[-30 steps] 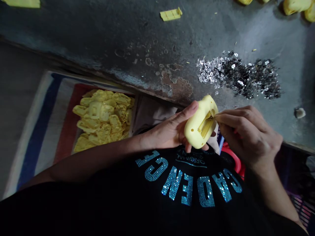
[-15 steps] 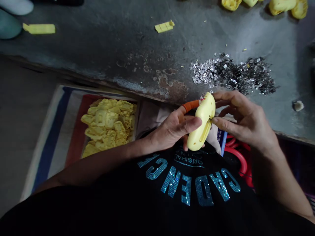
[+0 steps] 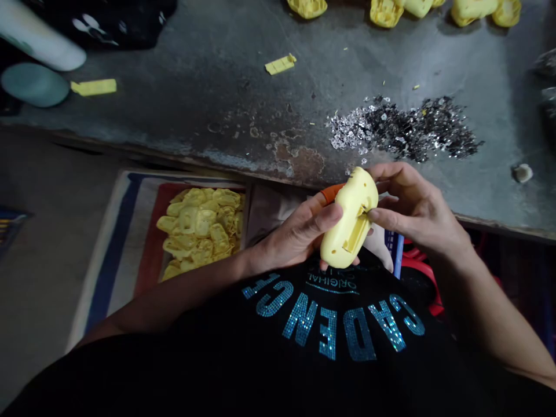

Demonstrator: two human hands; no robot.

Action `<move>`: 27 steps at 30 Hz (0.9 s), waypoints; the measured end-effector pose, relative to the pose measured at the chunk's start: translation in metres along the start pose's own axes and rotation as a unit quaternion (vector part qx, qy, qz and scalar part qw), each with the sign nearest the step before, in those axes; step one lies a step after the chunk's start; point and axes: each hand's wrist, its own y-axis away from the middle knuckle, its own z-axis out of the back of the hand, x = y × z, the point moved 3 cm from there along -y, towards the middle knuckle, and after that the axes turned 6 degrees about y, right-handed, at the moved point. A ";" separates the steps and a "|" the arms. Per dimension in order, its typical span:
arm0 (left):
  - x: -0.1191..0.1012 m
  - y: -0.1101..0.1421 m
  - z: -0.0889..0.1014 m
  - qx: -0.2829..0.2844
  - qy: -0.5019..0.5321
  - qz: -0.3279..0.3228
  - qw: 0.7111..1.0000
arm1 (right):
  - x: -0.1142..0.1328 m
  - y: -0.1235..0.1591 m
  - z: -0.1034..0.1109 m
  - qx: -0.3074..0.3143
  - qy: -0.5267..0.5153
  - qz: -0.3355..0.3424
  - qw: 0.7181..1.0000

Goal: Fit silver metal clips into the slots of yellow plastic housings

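Left hand (image 3: 299, 234) grips a yellow plastic shell (image 3: 350, 217) between thumb and fingers; right hand (image 3: 412, 208) fingers pinch its slotted edge, just above the desk (image 3: 217, 87) rim. It looks light, stiff, smooth; best held by its sides

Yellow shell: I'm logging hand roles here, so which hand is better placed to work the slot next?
Right, probably. The right hand has its fingers at the slot of the shell, while the left hand grips the body and steadies it.
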 end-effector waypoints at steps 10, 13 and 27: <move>0.003 -0.001 0.006 -0.033 -0.033 -0.020 0.999 | 0.011 0.001 0.010 -0.011 0.247 0.125 0.961; -0.001 0.004 0.004 -0.043 -0.071 -0.019 0.996 | 0.018 0.006 0.007 -0.015 0.335 0.162 0.928; -0.024 0.022 0.011 -0.020 -0.335 -0.082 0.939 | -0.003 0.032 -0.019 -0.269 0.426 0.323 0.801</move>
